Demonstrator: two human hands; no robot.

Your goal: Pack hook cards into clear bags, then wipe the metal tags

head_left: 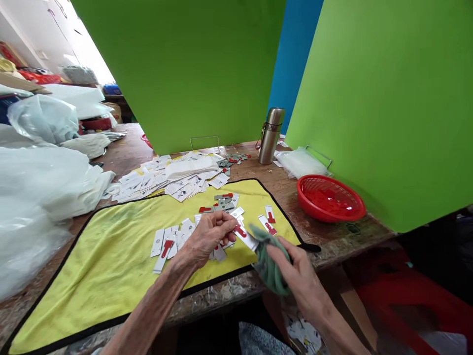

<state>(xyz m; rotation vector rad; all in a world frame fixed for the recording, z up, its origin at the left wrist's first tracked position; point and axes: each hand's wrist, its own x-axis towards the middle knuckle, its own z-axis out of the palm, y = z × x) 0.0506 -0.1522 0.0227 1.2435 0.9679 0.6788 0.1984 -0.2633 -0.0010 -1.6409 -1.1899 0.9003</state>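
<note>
Between thumb and fingertips, my left hand (pixel 212 234) pinches the red-marked end of a small flat metal piece (pixel 248 238). My right hand (pixel 301 271) grips a bunched green cloth (pixel 271 268), which is folded around the other end of that piece. Under both hands a yellow cloth (pixel 107 261) with a black border covers the table. Loose flat pieces (pixel 172 239), silvery with some red parts, lie on it left of and beneath my left hand. A few red-marked pieces (pixel 270 215) lie apart, just beyond the green cloth. My left palm is hidden from view.
Behind the yellow cloth lie many printed paper slips (pixel 185 175). A steel flask (pixel 271 135) stands at the back, near a clear plastic bag (pixel 301 161). At the right is a red basket (pixel 332 214) with red pieces. Green panels (pixel 195 69) border the table; plastic bags (pixel 40 182) crowd the left.
</note>
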